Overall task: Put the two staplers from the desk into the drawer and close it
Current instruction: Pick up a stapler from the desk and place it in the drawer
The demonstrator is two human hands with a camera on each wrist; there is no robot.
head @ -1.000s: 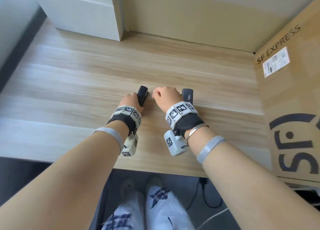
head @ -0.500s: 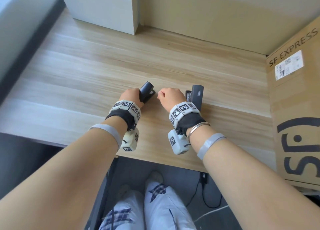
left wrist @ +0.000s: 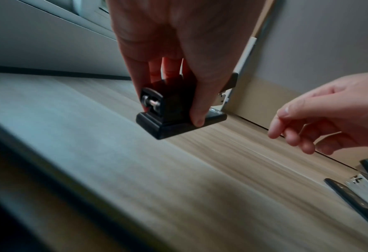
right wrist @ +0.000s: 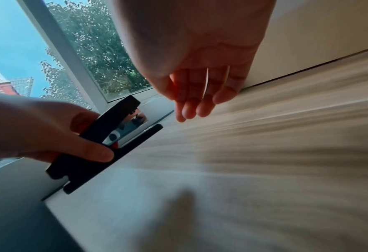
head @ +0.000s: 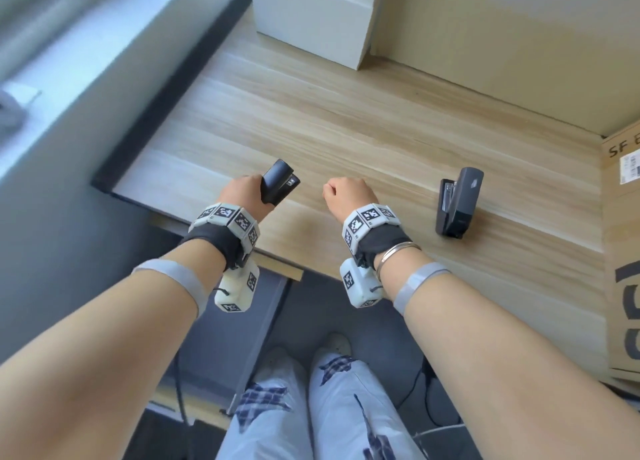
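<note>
The left hand point(head: 242, 196) grips the black stapler point(head: 278, 186), thumb on one side and fingers on the other, low at its hinge end; the base looks just clear of the table point(head: 363, 127), though the wrist view is blurred. The right hand point(head: 346, 199) hangs empty beside it with fingers loosely curled. The grey stapler point(head: 459, 203) lies on the table, well apart to the right.

To carry the black stapler well, keep the pinch across both base and top so the arm cannot swing open, and hold it level. The drawer is not plainly in view; it is probably under the table's near edge, so the empty right hand should see to opening it.
</note>
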